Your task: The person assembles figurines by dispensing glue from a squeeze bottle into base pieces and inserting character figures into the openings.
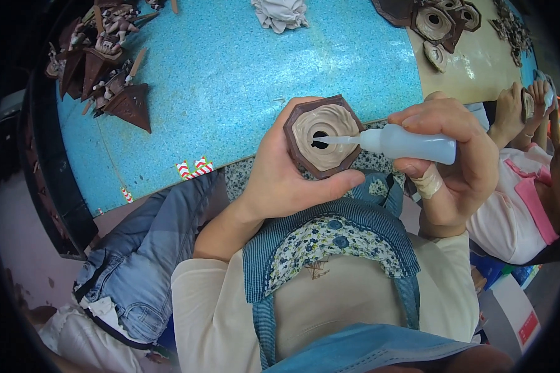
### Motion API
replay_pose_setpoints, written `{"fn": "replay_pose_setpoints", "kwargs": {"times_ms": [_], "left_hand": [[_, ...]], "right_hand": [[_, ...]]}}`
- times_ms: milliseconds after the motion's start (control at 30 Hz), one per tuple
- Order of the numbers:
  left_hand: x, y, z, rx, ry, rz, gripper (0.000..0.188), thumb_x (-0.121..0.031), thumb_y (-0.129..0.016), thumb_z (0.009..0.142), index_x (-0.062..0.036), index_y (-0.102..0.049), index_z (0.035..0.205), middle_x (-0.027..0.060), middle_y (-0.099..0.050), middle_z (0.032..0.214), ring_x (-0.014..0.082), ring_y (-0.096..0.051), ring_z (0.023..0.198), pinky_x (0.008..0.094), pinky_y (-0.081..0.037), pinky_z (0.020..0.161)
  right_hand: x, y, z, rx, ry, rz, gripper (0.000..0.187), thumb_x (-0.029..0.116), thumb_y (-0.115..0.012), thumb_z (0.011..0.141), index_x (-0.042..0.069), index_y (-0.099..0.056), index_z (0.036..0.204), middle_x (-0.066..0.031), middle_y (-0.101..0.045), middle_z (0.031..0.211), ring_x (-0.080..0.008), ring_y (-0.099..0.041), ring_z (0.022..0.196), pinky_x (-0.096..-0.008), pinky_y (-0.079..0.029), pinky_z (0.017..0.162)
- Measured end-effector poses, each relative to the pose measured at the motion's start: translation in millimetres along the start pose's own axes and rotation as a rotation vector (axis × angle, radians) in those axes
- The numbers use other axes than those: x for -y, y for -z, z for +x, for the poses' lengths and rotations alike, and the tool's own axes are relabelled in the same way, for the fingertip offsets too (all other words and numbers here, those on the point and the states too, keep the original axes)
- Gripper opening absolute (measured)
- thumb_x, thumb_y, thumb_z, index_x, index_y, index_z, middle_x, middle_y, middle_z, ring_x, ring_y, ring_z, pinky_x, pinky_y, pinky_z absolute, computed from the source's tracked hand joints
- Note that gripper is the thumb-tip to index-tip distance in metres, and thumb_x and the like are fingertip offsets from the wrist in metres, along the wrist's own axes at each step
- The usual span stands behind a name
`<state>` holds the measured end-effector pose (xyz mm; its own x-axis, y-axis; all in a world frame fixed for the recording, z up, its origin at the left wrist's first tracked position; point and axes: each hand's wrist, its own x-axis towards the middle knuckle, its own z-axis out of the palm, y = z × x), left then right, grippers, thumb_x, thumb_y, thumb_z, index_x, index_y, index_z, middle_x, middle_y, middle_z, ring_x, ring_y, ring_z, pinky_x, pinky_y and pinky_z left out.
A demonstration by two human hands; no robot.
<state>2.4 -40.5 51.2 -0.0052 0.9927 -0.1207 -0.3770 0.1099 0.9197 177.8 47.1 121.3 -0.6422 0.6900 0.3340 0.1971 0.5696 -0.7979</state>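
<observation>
My left hand [280, 165] is wrapped round a brown octagonal base [342, 160] with a beige, rippled inner face and a dark round hole in its middle. The fingers grip its left and far side, and the thumb lies along the near edge. In my right hand [457, 146] is a translucent white squeeze bottle [417, 145], tipped on its side. Its thin nozzle points left and reaches over the hole of the base. Whether the tip touches the base I cannot tell. A tan bandage wraps my right thumb.
Brown cone-shaped pieces with small figures [109, 81] pile up on the blue table [230, 81] at far left. A crumpled white cloth [281, 13] lies at the back. Several similar bases [434, 23] sit at far right. People sit close on both sides; one's hands [510, 112] work at right.
</observation>
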Motion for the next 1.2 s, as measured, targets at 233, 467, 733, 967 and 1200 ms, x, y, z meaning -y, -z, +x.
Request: {"fn": "replay_pose_setpoints", "kwargs": {"times_ms": [233, 467, 733, 967, 1200], "left_hand": [[-17, 1, -1, -0.078, 0.051, 0.166, 0.071, -0.015, -0.085, 0.062, -0.0005, -0.045, 0.118, 0.0094, -0.059, 0.106, 0.0167, -0.059, 0.096, 0.0279, -0.048, 0.084], [-29, 18, -6, -0.354, -0.483, 1.037, 0.084, -0.017, -0.081, 0.066, 0.0052, -0.034, 0.132, 0.0189, -0.048, 0.118, 0.0283, -0.054, 0.105, 0.0350, -0.044, 0.091], [-25, 23, -7, -0.544, -0.758, 0.787, 0.076, -0.001, -0.070, 0.077, 0.0048, -0.021, 0.135, 0.0216, -0.040, 0.127, 0.0263, -0.049, 0.115, 0.0330, -0.044, 0.094], [-24, 44, 6, -0.656, -0.839, 0.691, 0.071, 0.003, -0.076, 0.068, -0.0020, -0.029, 0.122, 0.0236, -0.040, 0.125, 0.0261, -0.050, 0.112, 0.0334, -0.046, 0.093], [-28, 55, 39, -0.746, -1.026, 0.615, 0.070, 0.002, -0.080, 0.063, -0.0066, -0.029, 0.110, 0.0185, -0.041, 0.118, 0.0309, -0.050, 0.113, 0.0362, -0.045, 0.094]], "right_hand": [[-36, 10, -3, -0.264, -0.247, 0.430, 0.039, 0.024, -0.071, 0.078, -0.003, -0.052, 0.098, -0.0168, -0.058, 0.093, -0.0206, -0.058, 0.081, -0.0295, -0.047, 0.073], [-80, -25, 11, -0.183, -0.255, 0.822, 0.042, 0.007, -0.070, 0.079, -0.003, -0.054, 0.116, -0.0114, -0.060, 0.109, -0.0180, -0.063, 0.090, -0.0298, -0.050, 0.084], [-78, -68, 57, -0.047, -0.101, 0.210, 0.032, 0.000, -0.066, 0.074, 0.004, -0.062, 0.105, -0.0048, -0.065, 0.098, -0.0145, -0.061, 0.088, -0.0292, -0.048, 0.082], [-67, -38, 92, -0.084, 0.063, -0.041, 0.036, -0.004, -0.052, 0.068, 0.002, -0.061, 0.102, -0.0117, -0.061, 0.096, -0.0247, -0.058, 0.090, -0.0345, -0.048, 0.080], [-102, -52, 168, -0.095, 0.262, -1.084, 0.040, 0.036, -0.057, 0.085, -0.001, -0.067, 0.097, -0.0147, -0.058, 0.112, -0.0329, -0.046, 0.110, -0.0496, -0.037, 0.088]]}}
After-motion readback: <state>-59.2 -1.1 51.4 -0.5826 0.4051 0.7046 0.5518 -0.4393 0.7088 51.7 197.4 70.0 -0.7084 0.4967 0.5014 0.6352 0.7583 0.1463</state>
